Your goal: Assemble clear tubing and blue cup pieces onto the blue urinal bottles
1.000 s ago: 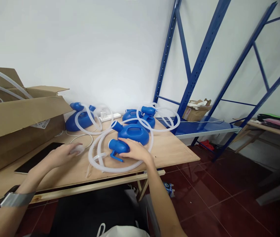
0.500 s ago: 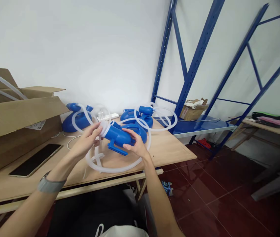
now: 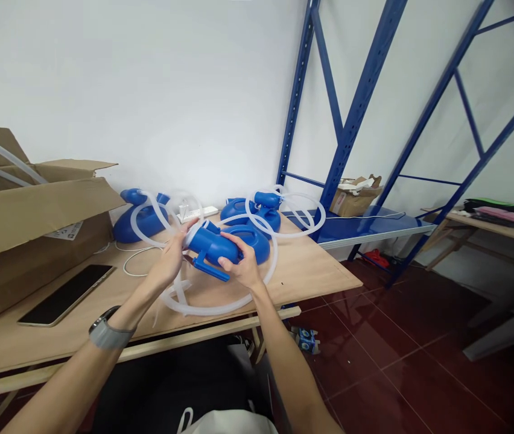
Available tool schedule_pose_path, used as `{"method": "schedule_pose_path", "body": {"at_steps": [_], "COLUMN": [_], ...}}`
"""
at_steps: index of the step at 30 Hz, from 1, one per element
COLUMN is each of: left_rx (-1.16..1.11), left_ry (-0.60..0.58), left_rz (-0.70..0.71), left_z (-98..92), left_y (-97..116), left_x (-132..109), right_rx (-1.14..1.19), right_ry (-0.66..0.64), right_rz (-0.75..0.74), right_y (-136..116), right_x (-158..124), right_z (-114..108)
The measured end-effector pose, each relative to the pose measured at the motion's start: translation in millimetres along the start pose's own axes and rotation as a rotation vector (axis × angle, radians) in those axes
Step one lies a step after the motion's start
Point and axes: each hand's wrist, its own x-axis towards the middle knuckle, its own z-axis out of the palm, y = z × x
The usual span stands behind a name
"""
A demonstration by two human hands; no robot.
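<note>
My right hand [image 3: 237, 266] grips a blue plastic funnel piece [image 3: 212, 247] from below, held above the wooden table [image 3: 306, 271]. My left hand [image 3: 171, 256] is closed around its wide mouth end, pressing a white cap there; the cap is mostly hidden by my fingers. A coil of clear tubing [image 3: 221, 304] hangs from the piece and loops on the table. Just behind it sits a blue plastic container [image 3: 257, 244] joined to the same tubing.
More blue containers with tubing [image 3: 142, 220] [image 3: 261, 208] lie at the table's back by a white power strip [image 3: 198, 213]. An open cardboard box [image 3: 26, 223] stands at left, a dark phone [image 3: 64, 293] beside it. Blue racking [image 3: 352, 138] rises at right.
My right hand lifted the blue funnel piece off the table. My left hand picked up the white cap near the phone and brought it to the piece's mouth end.
</note>
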Motion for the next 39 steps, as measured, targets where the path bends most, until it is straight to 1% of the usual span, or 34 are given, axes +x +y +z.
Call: {"method": "schedule_pose_path", "body": {"at_steps": [3, 5, 6, 8, 10, 12, 14, 16, 19, 23, 24, 25, 27, 28, 29, 32, 33, 34, 35, 36, 39], "left_rx": [-0.035, -0.003, 0.018, 0.061, 0.142, 0.281, 0.415, 0.452, 0.361, 0.230, 0.227, 0.237, 0.265, 0.273, 0.276, 0.291, 0.306, 0.329, 0.354, 0.382, 0.451], "left_ry": [-0.012, -0.043, -0.081, -0.197, -0.292, -0.340, -0.386, -0.406, -0.392, -0.504, -0.498, -0.468, -0.355, -0.292, -0.236, -0.081, -0.046, -0.027, -0.018, -0.020, -0.044], "left_rz": [0.019, 0.011, 0.006, 0.026, 0.116, 0.280, 0.459, 0.591, 0.669, 0.654, 0.636, 0.615, 0.582, 0.572, 0.566, 0.540, 0.528, 0.522, 0.522, 0.531, 0.596], "left_z": [3.9, 0.9, -2.3, -10.8, -19.9, -27.1, -31.2, -32.7, -33.5, -32.0, -30.0, -27.3, -20.9, -18.2, -16.1, -15.0, -15.6, -16.2, -16.4, -16.0, -10.9], "left_y": [3, 7, 8, 13, 18, 25, 32, 37, 40, 43, 45, 47, 49, 49, 48, 40, 36, 33, 29, 25, 17], "left_x": [0, 0, 0, -2, -7, -14, -21, -25, -26, -28, -29, -29, -28, -26, -24, -14, -12, -10, -8, -7, -6], "right_rx": [0.001, -0.001, 0.000, 0.030, 0.126, 0.272, 0.420, 0.537, 0.600, 0.612, 0.617, 0.616, 0.592, 0.566, 0.532, 0.393, 0.352, 0.316, 0.280, 0.234, 0.046], "right_ry": [0.047, 0.048, 0.042, 0.011, -0.039, -0.088, -0.105, -0.104, -0.133, -0.150, -0.151, -0.154, -0.151, -0.128, -0.077, 0.164, 0.223, 0.239, 0.202, 0.124, -0.167], "right_rz": [0.000, 0.007, 0.020, 0.066, 0.132, 0.208, 0.266, 0.292, 0.318, 0.323, 0.317, 0.312, 0.296, 0.285, 0.270, 0.223, 0.209, 0.193, 0.172, 0.142, 0.061], "right_y": [-4, -8, -10, -12, -11, -7, -2, 2, 5, 3, 2, 2, 3, 5, 7, 11, 10, 7, 3, -2, -16], "right_x": [-1, 0, 1, 3, 6, 7, 7, 5, 3, 1, 2, 2, 5, 7, 9, 13, 13, 12, 10, 8, 1], "right_z": [3, -1, -5, -13, -18, -19, -15, -9, -3, -3, -4, -4, -4, -3, -2, -2, -4, -7, -10, -13, -20]}}
